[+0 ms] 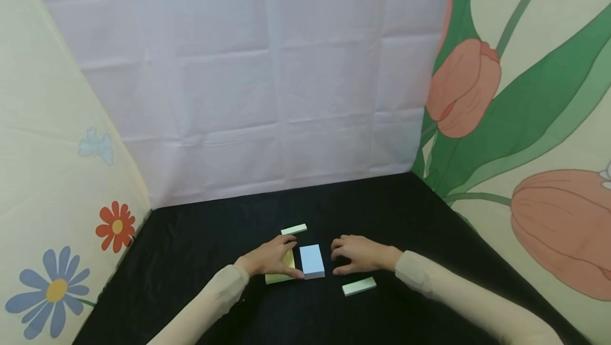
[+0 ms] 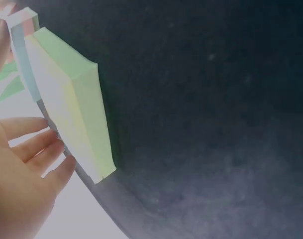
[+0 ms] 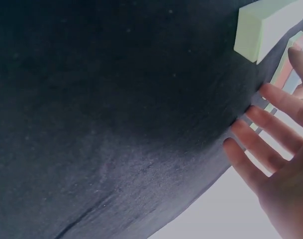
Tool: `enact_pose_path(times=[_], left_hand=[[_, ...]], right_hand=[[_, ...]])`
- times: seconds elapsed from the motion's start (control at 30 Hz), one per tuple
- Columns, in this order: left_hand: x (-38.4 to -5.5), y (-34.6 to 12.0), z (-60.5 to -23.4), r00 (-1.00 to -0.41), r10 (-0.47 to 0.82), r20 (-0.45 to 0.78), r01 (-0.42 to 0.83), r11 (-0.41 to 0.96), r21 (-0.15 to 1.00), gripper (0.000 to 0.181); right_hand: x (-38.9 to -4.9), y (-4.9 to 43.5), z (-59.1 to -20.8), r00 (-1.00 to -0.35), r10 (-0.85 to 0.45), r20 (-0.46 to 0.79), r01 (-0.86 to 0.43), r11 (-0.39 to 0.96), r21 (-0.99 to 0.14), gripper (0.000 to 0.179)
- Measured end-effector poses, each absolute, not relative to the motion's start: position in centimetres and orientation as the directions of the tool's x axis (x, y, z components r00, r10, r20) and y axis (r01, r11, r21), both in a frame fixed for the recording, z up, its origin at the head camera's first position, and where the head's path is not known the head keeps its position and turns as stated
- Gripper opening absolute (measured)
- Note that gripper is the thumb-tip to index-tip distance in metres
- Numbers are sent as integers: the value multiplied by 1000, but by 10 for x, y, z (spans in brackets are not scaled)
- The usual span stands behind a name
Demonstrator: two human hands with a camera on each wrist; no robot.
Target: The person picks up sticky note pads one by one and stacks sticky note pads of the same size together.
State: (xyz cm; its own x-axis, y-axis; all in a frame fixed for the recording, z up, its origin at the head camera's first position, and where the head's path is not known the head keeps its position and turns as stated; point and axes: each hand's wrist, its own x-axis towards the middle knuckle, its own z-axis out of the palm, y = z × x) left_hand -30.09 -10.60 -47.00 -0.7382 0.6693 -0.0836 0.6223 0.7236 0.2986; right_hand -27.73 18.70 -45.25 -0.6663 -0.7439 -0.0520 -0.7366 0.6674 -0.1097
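Narrow gap at the blue block, 2 hands close by

Blue block (image 1: 312, 260) lies flat on the black table (image 1: 200, 239), well in from the left and right edges. Yellow block (image 1: 289, 258) just beside it, toward the left edge, a thin dark gap between. Far strip (image 1: 294, 229) lies toward the far edge; near strip (image 1: 359, 286) lies flat, set off toward the right edge.

Left hand (image 1: 269, 257) arches over the yellow block. Fingers spread, slightly bent, nothing pinched; thumb tip by the blue block's near left corner, contact cannot be told. Right hand (image 1: 360, 255) hovers between blue block and right edge, fingers parted and gently curved, apart from the block.

Risks, by my judgement. Likeliest: the left thumb catching that corner and turning the blue block askew, the gap being so slim. Second: a right-hand push stronger than the left, driving blue into yellow. Third: wrist views show a pinkish band at the blue block's side; if that is a separate layer (cannot tell), a high grip could slide the top off. Last: the right wrist dropping low and knocking the near strip.
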Motion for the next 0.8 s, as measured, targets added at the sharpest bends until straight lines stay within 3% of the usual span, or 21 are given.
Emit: enact_pose_path(times=[0.33, 0.8], left_hand=[[-304, -108, -465, -737, 674, -56, 637, 720, 274, 97], [-316, -115, -466, -717, 694, 66, 680, 675, 284, 63]], right_hand=[[-273, 194, -453, -619, -785, 2, -784, 618, -67, 27], [-263, 192, -448, -562, -827, -6, -827, 561, -29, 22]])
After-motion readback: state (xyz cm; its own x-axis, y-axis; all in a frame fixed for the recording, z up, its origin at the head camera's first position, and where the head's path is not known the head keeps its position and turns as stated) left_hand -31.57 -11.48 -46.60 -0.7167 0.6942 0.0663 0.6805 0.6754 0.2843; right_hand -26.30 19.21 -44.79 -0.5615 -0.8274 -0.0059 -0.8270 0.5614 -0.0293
